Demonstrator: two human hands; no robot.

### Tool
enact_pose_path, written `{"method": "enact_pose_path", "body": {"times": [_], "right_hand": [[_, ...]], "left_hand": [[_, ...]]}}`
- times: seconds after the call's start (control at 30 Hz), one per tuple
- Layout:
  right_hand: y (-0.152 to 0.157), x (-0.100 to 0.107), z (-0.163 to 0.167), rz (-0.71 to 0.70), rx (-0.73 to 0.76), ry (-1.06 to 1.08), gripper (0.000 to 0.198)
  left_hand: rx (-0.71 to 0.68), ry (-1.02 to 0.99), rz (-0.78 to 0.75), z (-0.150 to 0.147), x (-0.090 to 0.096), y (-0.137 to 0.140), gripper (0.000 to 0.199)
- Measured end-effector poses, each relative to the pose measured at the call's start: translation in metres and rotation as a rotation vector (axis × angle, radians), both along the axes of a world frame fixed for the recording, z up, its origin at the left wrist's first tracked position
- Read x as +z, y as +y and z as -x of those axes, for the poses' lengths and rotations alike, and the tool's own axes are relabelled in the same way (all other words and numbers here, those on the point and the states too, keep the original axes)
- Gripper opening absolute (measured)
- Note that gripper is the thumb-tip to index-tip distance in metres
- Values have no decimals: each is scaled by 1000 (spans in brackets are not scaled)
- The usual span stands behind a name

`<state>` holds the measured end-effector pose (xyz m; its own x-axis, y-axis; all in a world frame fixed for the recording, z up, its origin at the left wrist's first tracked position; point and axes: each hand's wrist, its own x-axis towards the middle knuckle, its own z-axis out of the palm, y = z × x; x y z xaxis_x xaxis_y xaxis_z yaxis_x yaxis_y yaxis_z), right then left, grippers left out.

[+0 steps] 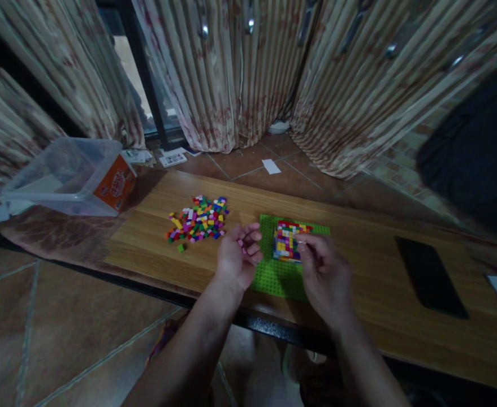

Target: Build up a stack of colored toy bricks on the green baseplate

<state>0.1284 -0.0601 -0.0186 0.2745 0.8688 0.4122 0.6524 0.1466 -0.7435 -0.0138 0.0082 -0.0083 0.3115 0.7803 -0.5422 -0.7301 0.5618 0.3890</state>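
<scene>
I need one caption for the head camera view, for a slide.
Left hand cupping pink bricks, right hand at a multicoloured brick block on a green baseplate.

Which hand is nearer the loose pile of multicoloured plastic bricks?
Left. The left hand is beside the pile, not touching; the right hand is farther away, at the multicoloured brick structure on the green baseplate.

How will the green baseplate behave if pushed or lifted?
Baseplate: probably slides rather than tips, since it lies flat on the table. Likely light and slightly bendy along its bare near edge, as it looks thin. May lift unevenly: the brick block sits toward its far side.
</scene>
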Motion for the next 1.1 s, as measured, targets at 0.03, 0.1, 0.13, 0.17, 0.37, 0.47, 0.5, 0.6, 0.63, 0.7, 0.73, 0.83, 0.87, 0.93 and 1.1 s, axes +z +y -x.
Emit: {"method": "enact_pose_path", "body": {"times": [0.03,0.1,0.13,0.17,0.37,0.47,0.5,0.6,0.63,0.7,0.73,0.83,0.87,0.93,1.1], "right_hand": [[0,-2,-3,3,-15,19,17],[-2,-5,-6,17,-43,50,16],[-2,-6,-7,27,-56,55,16],[-3,-6,-7,38,-65,50,16],[-4,-8,6,35,8,-36,13],[-2,-14,12,2,31,-89,11],[-1,-17,13,-6,30,-111,10],[1,-22,13,-28,51,-158,10],[1,-23,13,-37,64,-164,11],[1,-25,11,-63,93,-170,13],[1,-26,11,-77,106,-172,14],[1,-30,10,-116,134,-169,17],[2,-31,10,-128,134,-166,17],[2,-33,9,-145,129,-158,19],[2,-34,7,-154,109,-187,18]], "left_hand": [[-20,24,-1,0,0,0,29],[-72,79,0,-1,-1,-1,25],[-99,110,3,-2,-1,-2,23],[-125,144,4,-3,-1,-3,20],[-228,347,-65,-8,0,-9,12],[-282,438,-129,-9,-4,-10,12],[-300,462,-149,-10,-5,-10,13],[-353,529,-178,-11,-9,-11,12],[-372,556,-178,-11,-10,-11,12],[-414,608,-179,-12,-11,-12,9],[-437,632,-182,-12,-11,-12,9],[-492,692,-200,-13,-11,-13,9],[-503,711,-206,-14,-12,-13,9],[-518,734,-222,-14,-13,-13,8],[-532,729,-244,-14,-14,-13,8]]}}
